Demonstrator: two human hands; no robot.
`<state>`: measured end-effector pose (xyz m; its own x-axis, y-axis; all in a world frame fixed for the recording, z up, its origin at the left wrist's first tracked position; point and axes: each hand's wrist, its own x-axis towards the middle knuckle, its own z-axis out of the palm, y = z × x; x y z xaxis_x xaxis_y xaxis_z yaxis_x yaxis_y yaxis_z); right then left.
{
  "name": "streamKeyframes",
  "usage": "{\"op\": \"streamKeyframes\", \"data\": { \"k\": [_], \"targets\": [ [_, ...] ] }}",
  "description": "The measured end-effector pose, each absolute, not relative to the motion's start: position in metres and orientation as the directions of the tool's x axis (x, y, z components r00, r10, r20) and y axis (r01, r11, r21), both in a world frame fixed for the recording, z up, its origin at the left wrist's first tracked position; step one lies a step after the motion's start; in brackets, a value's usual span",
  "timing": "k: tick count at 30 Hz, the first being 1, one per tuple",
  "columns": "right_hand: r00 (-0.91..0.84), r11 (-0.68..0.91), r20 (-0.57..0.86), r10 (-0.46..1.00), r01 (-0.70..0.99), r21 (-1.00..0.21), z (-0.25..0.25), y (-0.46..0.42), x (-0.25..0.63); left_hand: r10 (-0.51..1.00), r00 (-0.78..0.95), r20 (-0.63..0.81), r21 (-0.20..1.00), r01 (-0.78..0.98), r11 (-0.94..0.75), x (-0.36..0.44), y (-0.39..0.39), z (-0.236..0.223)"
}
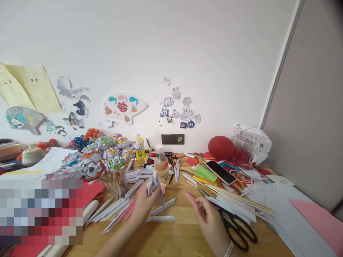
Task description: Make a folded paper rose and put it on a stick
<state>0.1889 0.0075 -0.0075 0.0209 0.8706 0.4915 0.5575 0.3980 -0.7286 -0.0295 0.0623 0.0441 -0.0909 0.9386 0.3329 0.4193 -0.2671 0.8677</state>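
My left hand (147,200) is closed around a white folded-paper piece (153,182), held upright above the wooden table. Between the thumb and fingers of my right hand (207,217) is a pink folded paper strip (195,204), slanting up to the left. Several white folded paper strips (163,218) lie on the wood between and left of the hands. Pink folded strips (128,210) are partly behind my left forearm. Just right of my right hand rest black-handled scissors (238,228), their blades partly under papers and sticks.
A bottle of amber liquid (164,169) stands behind my left hand. Folded paper flowers (115,162) fill a holder at left. A phone (221,172), green paper (206,174), thin wooden sticks (241,196) and a red balloon (221,147) are at right. A wall (171,43) closes the back.
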Motion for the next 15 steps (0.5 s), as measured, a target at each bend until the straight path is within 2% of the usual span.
{"op": "streamKeyframes", "data": {
  "k": [7,15],
  "targets": [
    [0.090,0.364,0.438,0.895,0.423,-0.830,-0.015,0.011,0.196,0.963,0.169,0.211,0.863,0.430,-0.265,0.032,0.056,0.024],
    [0.081,0.319,0.388,0.918,0.429,-0.845,-0.024,0.016,0.192,0.938,0.289,0.191,0.825,0.470,-0.313,0.039,0.065,0.002]
  ]
}}
